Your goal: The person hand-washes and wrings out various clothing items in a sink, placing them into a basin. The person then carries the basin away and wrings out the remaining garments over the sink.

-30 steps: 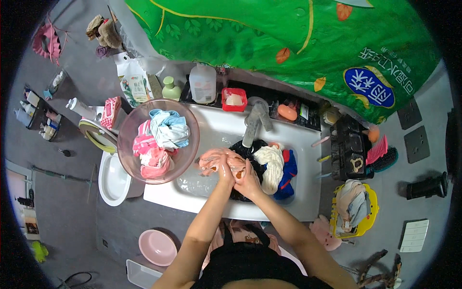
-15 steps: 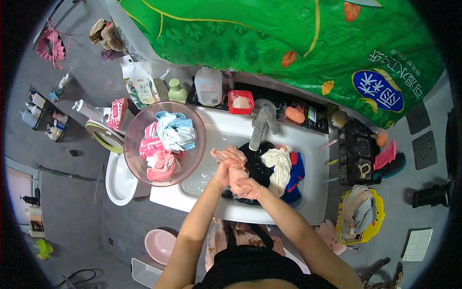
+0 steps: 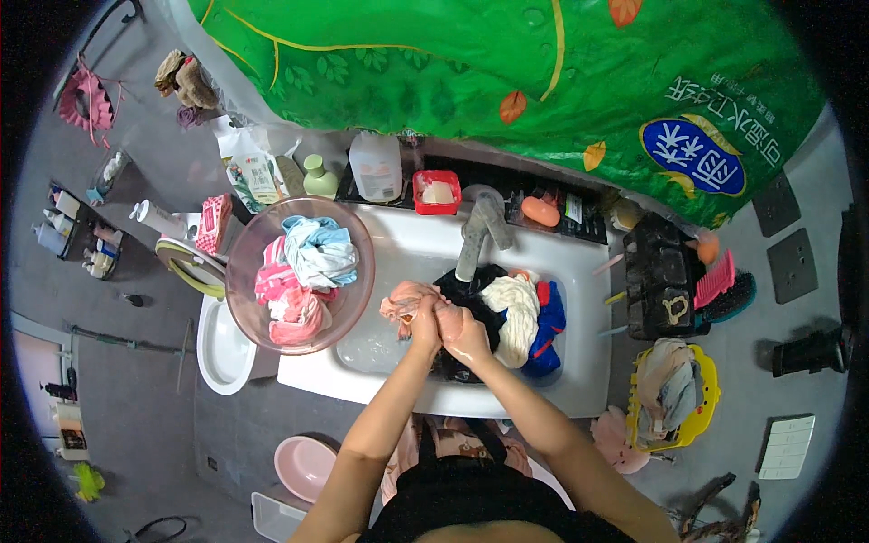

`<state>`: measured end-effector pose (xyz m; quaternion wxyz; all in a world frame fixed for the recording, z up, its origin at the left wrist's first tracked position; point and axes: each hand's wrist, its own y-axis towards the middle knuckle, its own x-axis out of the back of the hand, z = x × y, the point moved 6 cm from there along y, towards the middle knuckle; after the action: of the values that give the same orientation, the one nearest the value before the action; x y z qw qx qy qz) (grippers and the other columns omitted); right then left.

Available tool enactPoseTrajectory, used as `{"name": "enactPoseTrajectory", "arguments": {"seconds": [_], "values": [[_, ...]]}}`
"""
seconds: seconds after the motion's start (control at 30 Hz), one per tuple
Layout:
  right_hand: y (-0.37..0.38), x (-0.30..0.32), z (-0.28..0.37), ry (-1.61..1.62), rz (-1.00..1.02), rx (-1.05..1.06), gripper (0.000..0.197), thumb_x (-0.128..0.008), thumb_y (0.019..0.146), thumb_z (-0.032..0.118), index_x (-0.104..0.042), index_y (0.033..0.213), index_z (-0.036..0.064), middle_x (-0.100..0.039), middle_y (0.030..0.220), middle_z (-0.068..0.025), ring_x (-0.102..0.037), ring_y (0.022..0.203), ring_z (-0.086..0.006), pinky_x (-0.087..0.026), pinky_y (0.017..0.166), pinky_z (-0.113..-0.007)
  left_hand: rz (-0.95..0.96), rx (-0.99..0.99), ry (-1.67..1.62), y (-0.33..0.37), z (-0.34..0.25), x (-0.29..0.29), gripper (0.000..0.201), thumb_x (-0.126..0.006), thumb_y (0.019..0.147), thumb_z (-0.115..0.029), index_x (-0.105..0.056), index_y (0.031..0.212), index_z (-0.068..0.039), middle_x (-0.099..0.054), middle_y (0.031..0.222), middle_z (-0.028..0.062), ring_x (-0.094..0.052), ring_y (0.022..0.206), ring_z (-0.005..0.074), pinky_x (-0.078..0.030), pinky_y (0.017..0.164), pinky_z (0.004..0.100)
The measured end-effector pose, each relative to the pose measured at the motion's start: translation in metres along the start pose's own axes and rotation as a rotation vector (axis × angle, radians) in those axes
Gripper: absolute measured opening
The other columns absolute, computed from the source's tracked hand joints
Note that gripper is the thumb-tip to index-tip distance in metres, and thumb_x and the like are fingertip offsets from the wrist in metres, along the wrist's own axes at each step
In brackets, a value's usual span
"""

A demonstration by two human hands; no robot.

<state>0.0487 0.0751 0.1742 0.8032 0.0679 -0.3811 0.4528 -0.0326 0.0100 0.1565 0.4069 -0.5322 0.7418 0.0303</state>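
Observation:
Over the white sink [image 3: 588, 362], a wet salmon-pink cloth [image 3: 409, 297] is bunched up between my two hands. My left hand [image 3: 424, 329] is closed around its middle. Pressed close beside it, my right hand [image 3: 467, 338] grips the other end, so part of the cloth is hidden by fingers. Below the hands and to their right, a black garment [image 3: 489, 303], a cream-white cloth [image 3: 514, 317] and a blue garment with red trim [image 3: 549, 335] lie heaped in the sink. The faucet [image 3: 472, 244] hangs over the black garment.
A clear basin [image 3: 364, 237] of pink and light-blue clothes rests on the sink's left side. Behind stand a white jug [image 3: 376, 167], a red soap box [image 3: 435, 193] and an orange soap bar [image 3: 540, 212]. A yellow basket [image 3: 711, 398] of clothes hangs at the right.
The cloth has gone from hanging twisted between my hands to being bunched up. My hands have come closer together. The whole view has shifted slightly.

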Motion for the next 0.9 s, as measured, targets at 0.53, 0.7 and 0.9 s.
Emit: {"name": "enactPoseTrajectory", "arguments": {"seconds": [0.53,0.7,0.9], "values": [[-0.027,-0.051,0.005,1.511,0.919,-0.529,0.07,-0.033,0.079,0.066,-0.042,0.121,0.0108,-0.05,0.116,-0.0081,-0.052,0.099,-0.0222,-0.042,0.083,-0.038,0.447,0.583,-0.287,-0.014,-0.004,0.009,0.013,-0.049,0.07,-0.011,-0.051,0.079,-0.003,-0.054,0.078,0.0099,-0.053,0.071,0.0194,-0.046,0.066,0.0301],[0.027,-0.063,-0.019,1.785,0.809,0.077,0.051,-0.039,0.08,0.027,-0.035,0.127,0.0111,-0.043,0.123,-0.0141,-0.048,0.106,-0.0318,-0.039,0.09,-0.045,0.589,0.717,-0.55,-0.053,0.023,-0.012,0.014,-0.044,0.074,-0.006,-0.05,0.086,-0.002,-0.054,0.087,0.0126,-0.054,0.079,0.0208,-0.048,0.069,0.0321],[0.004,-0.069,-0.008,1.674,0.53,-0.278,0.056,-0.033,0.071,-0.01,-0.032,0.126,0.0008,-0.046,0.117,-0.0208,-0.05,0.104,-0.0378,-0.041,0.093,-0.046,0.354,0.739,-0.657,-0.063,0.037,0.044,0.014,-0.044,0.081,-0.001,-0.05,0.093,-0.001,-0.055,0.089,0.014,-0.055,0.074,0.0194,-0.048,0.07,0.0296]]}}
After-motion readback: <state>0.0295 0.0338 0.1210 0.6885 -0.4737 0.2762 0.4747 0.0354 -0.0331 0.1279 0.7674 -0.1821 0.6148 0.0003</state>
